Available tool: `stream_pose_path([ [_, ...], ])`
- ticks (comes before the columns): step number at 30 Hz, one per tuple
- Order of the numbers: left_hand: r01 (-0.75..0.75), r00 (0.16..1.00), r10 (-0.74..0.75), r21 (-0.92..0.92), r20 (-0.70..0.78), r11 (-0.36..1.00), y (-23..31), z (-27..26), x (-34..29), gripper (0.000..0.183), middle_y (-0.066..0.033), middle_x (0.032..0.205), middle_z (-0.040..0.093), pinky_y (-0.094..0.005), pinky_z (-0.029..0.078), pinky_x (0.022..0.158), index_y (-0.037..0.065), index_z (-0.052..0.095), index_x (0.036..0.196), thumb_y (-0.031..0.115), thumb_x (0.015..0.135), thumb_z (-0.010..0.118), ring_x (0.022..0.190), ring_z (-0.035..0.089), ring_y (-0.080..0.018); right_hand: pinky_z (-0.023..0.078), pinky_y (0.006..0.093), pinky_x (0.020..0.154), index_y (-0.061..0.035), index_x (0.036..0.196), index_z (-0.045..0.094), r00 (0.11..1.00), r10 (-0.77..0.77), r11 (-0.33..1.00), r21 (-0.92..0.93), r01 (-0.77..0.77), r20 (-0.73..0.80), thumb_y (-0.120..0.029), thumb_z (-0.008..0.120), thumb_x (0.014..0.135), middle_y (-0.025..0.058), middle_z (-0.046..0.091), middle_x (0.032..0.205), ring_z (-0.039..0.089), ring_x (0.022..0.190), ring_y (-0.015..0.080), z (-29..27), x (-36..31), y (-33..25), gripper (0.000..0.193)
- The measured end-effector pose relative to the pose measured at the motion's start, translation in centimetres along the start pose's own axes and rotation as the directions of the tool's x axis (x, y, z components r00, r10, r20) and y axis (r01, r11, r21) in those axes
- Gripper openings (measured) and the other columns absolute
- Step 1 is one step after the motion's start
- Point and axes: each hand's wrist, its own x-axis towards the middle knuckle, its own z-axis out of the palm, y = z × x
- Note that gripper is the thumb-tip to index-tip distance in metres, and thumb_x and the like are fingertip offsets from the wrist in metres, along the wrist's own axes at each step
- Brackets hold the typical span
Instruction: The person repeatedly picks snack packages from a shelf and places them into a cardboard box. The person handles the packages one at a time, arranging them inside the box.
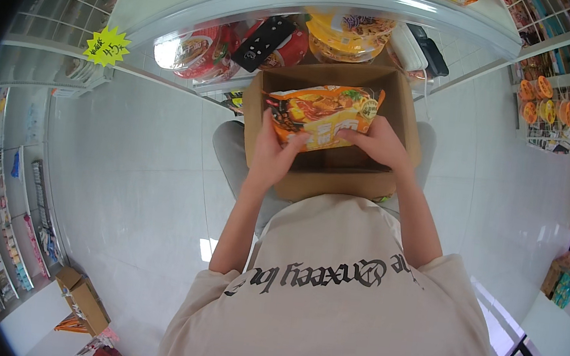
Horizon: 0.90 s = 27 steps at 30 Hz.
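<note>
Both my hands hold an orange food packet (324, 115) with a picture of a cooked dish on its front. My left hand (275, 150) grips its lower left side, thumb on the front. My right hand (381, 145) grips the right side, with its thumb across the lower front. The fingers behind the packet are hidden. Beneath it stands an open cardboard box (340, 184) between my legs. The packet covers much of the box's inside, which looks dark; its contents are not plain to see.
Ahead, a shelf (318, 6) with a clear rounded front edge overhangs red bowl packs (205, 49), yellow round packs (350, 34) and a dark phone-like object (264, 43). A wire rack with a yellow star tag (107, 46) stands left. Stocked shelves (567, 112) line the right.
</note>
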Motion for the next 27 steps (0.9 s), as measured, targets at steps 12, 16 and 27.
stream_pose_path([
  [12,-0.284,0.952,0.276,0.724,0.133,0.629,-4.8,1.4,-0.7,0.029,-0.0050,0.093,0.070,-0.0384,0.051,0.075,0.009,0.066,0.113,0.022,0.088,0.072,0.084,0.067,-0.0268,0.057,0.0471,0.084,-0.0042,0.105,0.075,0.852,0.518,0.394,-0.906,-0.154,0.080,-0.036,0.062,0.089,0.0193,0.073,0.105,0.071,0.099,0.0350,-0.6,10.2,9.8,0.038],
  [16,-0.280,0.951,0.284,0.720,0.119,0.636,-4.8,1.5,-0.5,0.020,-0.0038,0.088,0.069,-0.0378,0.051,0.072,0.009,0.068,0.103,0.017,0.085,0.071,0.079,0.067,-0.0249,0.056,0.0469,0.087,-0.0055,0.112,0.074,0.828,0.505,0.474,-0.880,-0.029,0.245,-0.034,0.063,0.088,0.0188,0.073,0.110,0.071,0.101,0.0355,2.5,15.0,21.5,0.039],
  [27,-0.280,0.948,0.298,0.724,0.108,0.631,-5.3,1.6,-0.4,0.014,-0.0049,0.083,0.066,-0.0371,0.050,0.068,0.008,0.067,0.095,0.018,0.085,0.069,0.076,0.065,-0.0237,0.056,0.0470,0.088,-0.0059,0.113,0.073,0.915,0.391,0.487,-0.866,-0.115,0.098,-0.035,0.064,0.087,0.0193,0.072,0.112,0.070,0.102,0.0363,11.9,16.3,25.8,0.040],
])
